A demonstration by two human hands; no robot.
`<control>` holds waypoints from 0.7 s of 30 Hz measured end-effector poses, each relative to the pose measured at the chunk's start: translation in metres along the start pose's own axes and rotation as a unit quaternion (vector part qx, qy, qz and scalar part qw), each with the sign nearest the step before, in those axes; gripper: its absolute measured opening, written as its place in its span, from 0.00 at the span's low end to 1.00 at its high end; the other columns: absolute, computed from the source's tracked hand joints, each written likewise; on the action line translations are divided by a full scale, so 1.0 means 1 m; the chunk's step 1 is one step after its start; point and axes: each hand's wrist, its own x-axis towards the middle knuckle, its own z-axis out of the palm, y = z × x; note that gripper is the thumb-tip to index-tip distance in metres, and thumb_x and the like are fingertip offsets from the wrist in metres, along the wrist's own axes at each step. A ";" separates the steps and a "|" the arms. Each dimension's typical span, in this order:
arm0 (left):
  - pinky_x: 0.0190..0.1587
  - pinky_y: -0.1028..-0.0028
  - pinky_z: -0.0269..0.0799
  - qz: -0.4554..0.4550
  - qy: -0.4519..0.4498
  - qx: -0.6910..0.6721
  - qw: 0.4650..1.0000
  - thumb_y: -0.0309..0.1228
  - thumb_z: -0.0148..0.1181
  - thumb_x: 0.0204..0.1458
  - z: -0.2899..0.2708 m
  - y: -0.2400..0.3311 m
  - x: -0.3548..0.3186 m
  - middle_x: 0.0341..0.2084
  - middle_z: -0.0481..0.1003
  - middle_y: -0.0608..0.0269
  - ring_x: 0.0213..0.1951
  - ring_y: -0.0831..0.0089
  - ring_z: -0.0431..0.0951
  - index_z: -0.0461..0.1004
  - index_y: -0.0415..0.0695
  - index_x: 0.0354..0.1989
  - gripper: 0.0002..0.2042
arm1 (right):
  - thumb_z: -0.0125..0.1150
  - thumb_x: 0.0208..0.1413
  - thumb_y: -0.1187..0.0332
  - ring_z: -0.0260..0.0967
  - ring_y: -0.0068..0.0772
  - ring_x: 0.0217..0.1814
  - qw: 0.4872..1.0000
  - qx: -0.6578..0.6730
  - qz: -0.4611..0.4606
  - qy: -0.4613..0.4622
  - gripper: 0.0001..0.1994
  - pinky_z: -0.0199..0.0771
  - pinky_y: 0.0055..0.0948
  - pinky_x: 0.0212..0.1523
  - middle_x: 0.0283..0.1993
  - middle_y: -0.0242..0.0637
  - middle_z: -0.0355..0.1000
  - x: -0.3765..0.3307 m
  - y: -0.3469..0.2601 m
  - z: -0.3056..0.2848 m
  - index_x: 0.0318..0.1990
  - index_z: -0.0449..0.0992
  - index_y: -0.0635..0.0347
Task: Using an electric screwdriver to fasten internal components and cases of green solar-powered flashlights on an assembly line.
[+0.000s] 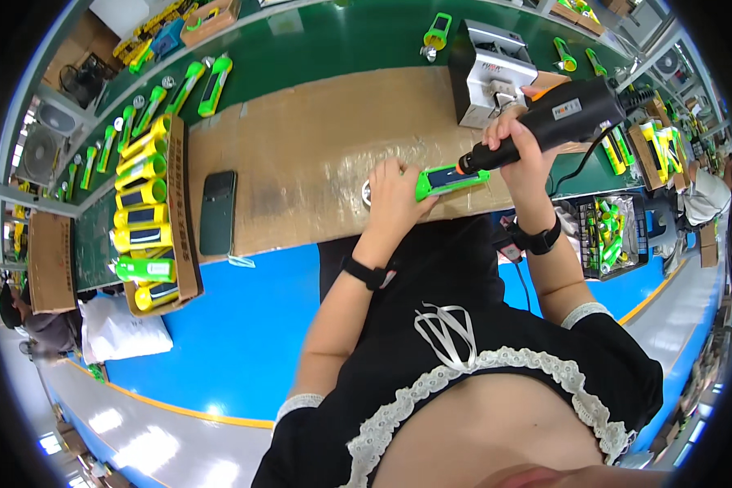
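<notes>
Right hand: its grip is clamped round the black barrel of a black-and-orange electric screwdriver, tip angled down and leftward onto the right end of a bright green plastic torch body with a dark panel. A black cable runs from the tool's rear toward the person's right. Left hand: fingers together, pressed flat over the left end of the green body, pinning it against the brown cardboard sheet that covers the green worktop. The green body lies lengthwise near the front edge of the cardboard, directly before the person.

Judgement on technique: the step appears to be driving a fastener. It is done well when the bit stays in line with the screw axis, the left hand keeps the housing from rotating, and pressure is light enough not to mar the plastic.

Surroundings: a black smartphone lies face up on the cardboard, well apart to the left; beyond it stands a cardboard tray of yellow and green torches. A grey metal box unit sits behind the tool. A black wire basket of green parts hangs to the right.
</notes>
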 end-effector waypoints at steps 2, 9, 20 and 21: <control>0.43 0.62 0.61 -0.010 -0.008 -0.001 1.000 0.37 0.72 0.30 0.002 -0.003 -0.001 0.34 0.68 0.56 0.41 0.58 0.67 0.76 0.45 0.36 0.21 | 0.52 0.48 0.81 0.65 0.30 0.21 1.000 0.010 0.019 -0.004 0.22 0.70 0.31 0.26 0.23 0.38 0.65 -0.015 0.006 0.007 0.53 0.55 0.66; 0.43 0.62 0.60 0.002 0.000 -0.017 1.000 0.36 0.72 0.28 0.001 -0.003 -0.005 0.34 0.68 0.57 0.41 0.58 0.67 0.76 0.45 0.36 0.22 | 0.52 0.52 0.76 0.65 0.30 0.25 0.997 -0.035 0.034 -0.055 0.24 0.69 0.35 0.33 0.27 0.38 0.63 -0.035 0.014 0.016 0.57 0.53 0.59; 0.40 0.63 0.62 -0.029 0.002 0.003 1.000 0.36 0.73 0.26 0.000 0.004 -0.004 0.32 0.66 0.58 0.39 0.59 0.67 0.76 0.48 0.33 0.21 | 0.53 0.53 0.78 0.66 0.30 0.25 0.993 -0.091 0.050 -0.047 0.23 0.70 0.33 0.32 0.27 0.38 0.64 -0.041 0.028 0.017 0.54 0.53 0.60; 0.40 0.63 0.62 -0.029 0.000 0.003 1.000 0.36 0.73 0.26 -0.001 0.005 -0.003 0.32 0.66 0.58 0.39 0.59 0.67 0.76 0.48 0.33 0.21 | 0.53 0.53 0.79 0.65 0.29 0.25 0.994 -0.091 0.050 -0.041 0.22 0.70 0.32 0.32 0.26 0.37 0.64 -0.041 0.030 0.016 0.54 0.53 0.60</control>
